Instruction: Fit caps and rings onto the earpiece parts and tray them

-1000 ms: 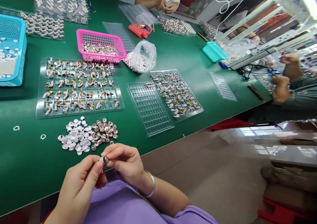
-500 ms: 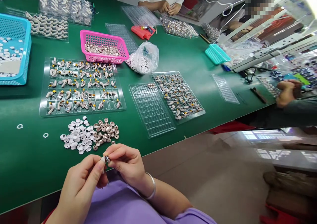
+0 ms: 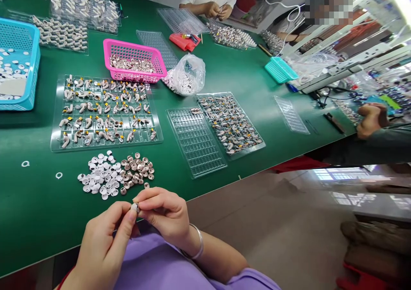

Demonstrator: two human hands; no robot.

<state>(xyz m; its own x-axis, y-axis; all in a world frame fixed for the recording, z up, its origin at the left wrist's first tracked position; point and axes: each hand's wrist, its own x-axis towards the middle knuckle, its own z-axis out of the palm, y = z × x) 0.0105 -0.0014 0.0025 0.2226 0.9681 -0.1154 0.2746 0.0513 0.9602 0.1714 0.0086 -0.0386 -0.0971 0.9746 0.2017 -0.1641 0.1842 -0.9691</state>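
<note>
The green counter (image 3: 38,221) stretches away beyond the fingers, and on it, farther out, lies a wide clear tray (image 3: 105,112) filled with small curved pieces. An empty ribbed tray (image 3: 195,140) sits off to the right of it. Just ahead of the fingers a loose pile of caps (image 3: 115,179) is spread out, white ones on its left and brownish ones on its right.

Over the near edge of the counter, above a purple garment, the left hand (image 3: 102,247) and the right hand (image 3: 167,213) meet. Their fingertips are pinched nearly closed on one small round part (image 3: 136,206), a metallic ring with a pale cap against it. The left thumb and forefinger press from below-left, and the right fingers close from above-right.

The part looks very light, stiff and smooth. It is likely to slip or spring away if squeezed unevenly, and it would be easily lost among the pile. Its rim seems the safest hold, taken with the tips only, since whether the two halves sit flush cannot be told.
</note>
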